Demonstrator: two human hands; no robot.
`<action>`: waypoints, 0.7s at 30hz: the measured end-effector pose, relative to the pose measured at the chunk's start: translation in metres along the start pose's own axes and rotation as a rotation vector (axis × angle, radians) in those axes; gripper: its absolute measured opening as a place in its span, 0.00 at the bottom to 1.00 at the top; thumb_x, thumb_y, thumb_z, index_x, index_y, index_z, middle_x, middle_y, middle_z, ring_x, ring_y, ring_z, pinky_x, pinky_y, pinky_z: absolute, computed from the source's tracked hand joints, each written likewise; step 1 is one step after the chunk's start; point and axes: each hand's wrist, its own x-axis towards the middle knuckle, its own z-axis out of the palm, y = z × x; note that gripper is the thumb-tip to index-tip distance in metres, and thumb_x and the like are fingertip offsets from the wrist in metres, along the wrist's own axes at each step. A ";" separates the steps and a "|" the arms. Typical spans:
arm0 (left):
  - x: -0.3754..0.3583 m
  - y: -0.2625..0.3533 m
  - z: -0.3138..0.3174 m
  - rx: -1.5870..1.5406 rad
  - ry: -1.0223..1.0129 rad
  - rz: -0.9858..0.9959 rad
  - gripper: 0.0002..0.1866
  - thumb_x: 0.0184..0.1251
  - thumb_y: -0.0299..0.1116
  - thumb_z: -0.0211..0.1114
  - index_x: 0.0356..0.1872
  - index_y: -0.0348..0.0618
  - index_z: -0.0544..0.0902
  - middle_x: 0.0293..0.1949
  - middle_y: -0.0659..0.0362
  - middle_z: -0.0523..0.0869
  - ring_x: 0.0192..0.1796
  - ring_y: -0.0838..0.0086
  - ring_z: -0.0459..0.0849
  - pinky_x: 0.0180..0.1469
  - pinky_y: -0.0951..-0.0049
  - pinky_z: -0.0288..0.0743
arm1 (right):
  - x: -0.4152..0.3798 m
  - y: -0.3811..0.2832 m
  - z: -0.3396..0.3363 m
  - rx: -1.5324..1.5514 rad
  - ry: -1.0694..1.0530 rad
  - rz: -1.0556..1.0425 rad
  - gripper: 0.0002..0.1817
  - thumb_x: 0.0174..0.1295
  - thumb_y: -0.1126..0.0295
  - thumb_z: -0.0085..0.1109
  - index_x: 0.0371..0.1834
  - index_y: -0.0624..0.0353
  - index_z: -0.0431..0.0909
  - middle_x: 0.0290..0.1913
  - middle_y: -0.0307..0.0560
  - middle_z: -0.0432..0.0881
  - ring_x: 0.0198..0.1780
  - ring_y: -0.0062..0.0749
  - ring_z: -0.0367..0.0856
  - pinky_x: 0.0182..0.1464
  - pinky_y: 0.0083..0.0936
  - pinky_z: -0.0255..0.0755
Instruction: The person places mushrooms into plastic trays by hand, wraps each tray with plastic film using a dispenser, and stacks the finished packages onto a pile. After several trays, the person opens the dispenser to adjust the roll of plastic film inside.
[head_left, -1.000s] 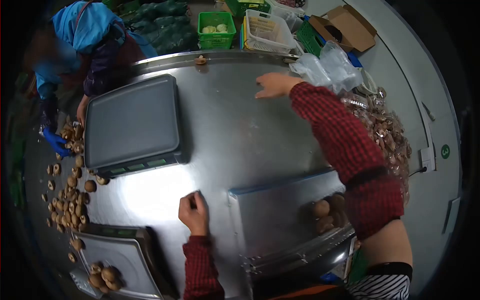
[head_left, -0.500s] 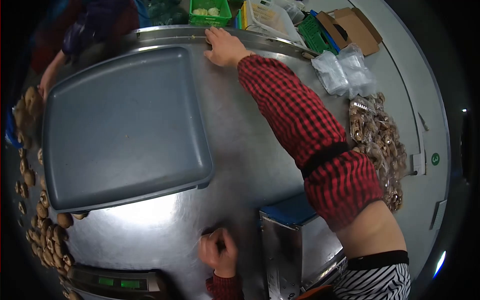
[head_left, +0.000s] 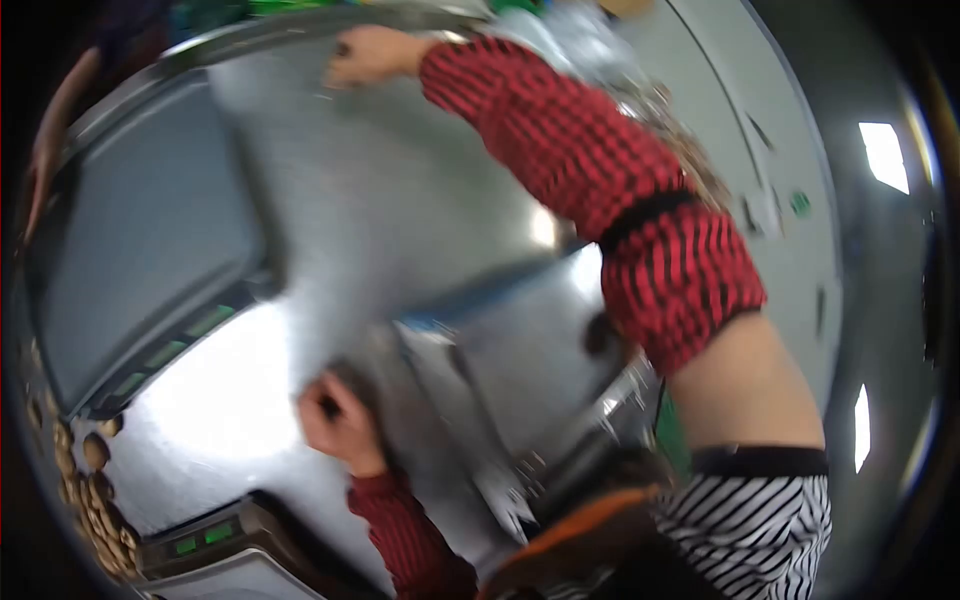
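Note:
My right hand (head_left: 372,57) is over the metal table (head_left: 370,190) near its far rim, with fingers bent and smeared by motion. A dark spot shows at its fingers, too blurred to make out. My left hand (head_left: 338,420) is low over the table, its fingers curled with thumb and forefinger round a dark gap, and nothing plainly in it. At left, apart from both hands, lies a large grey tray (head_left: 150,220) with green lit displays (head_left: 210,321) along its near edge.
Loose mushrooms (head_left: 97,500) line the left edge by a second display unit (head_left: 205,535). A metal box (head_left: 530,350) stands right of my left hand. Bagged mushrooms (head_left: 690,150) and clear plastic bags (head_left: 580,40) lie beyond my right sleeve. Another person's arm (head_left: 50,140) is at upper left.
The view has turned and blurred, and the tray sits further left in it. My right hand's fingers, spread on the table before, are now bent. My left hand remains curled.

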 end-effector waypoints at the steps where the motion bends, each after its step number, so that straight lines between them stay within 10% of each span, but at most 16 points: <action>1: 0.002 0.012 -0.001 -0.037 -0.020 -0.096 0.06 0.67 0.26 0.67 0.30 0.35 0.82 0.26 0.56 0.82 0.28 0.70 0.79 0.34 0.72 0.75 | -0.047 -0.017 -0.030 0.234 -0.198 0.127 0.24 0.57 0.48 0.64 0.42 0.59 0.83 0.38 0.44 0.87 0.38 0.31 0.83 0.42 0.30 0.76; 10: 0.011 0.001 -0.004 -0.278 -0.115 -0.188 0.13 0.72 0.37 0.64 0.37 0.34 0.83 0.28 0.62 0.82 0.29 0.80 0.75 0.34 0.79 0.71 | -0.464 -0.035 -0.090 0.834 -0.083 0.384 0.28 0.58 0.47 0.69 0.49 0.60 0.77 0.37 0.41 0.82 0.30 0.22 0.78 0.32 0.20 0.73; 11: 0.012 0.011 -0.016 -0.419 -0.187 -0.320 0.14 0.73 0.37 0.64 0.37 0.34 0.83 0.28 0.62 0.80 0.29 0.81 0.74 0.32 0.80 0.70 | -0.495 -0.035 -0.100 0.479 0.022 0.343 0.32 0.52 0.44 0.73 0.47 0.61 0.78 0.35 0.42 0.81 0.33 0.27 0.78 0.38 0.25 0.75; 15: -0.002 0.064 -0.069 -0.295 0.129 -0.277 0.17 0.72 0.42 0.63 0.38 0.34 0.82 0.28 0.60 0.80 0.31 0.78 0.76 0.34 0.76 0.72 | -0.541 -0.028 -0.075 0.391 0.346 0.299 0.34 0.47 0.44 0.75 0.46 0.62 0.78 0.41 0.49 0.80 0.43 0.38 0.79 0.47 0.32 0.74; 21: -0.063 0.112 -0.125 -0.374 0.044 -0.297 0.14 0.73 0.39 0.63 0.34 0.36 0.80 0.26 0.63 0.78 0.30 0.81 0.74 0.33 0.78 0.68 | -0.529 -0.031 -0.028 0.309 0.317 0.107 0.33 0.47 0.42 0.73 0.46 0.58 0.80 0.46 0.51 0.75 0.51 0.48 0.77 0.53 0.39 0.73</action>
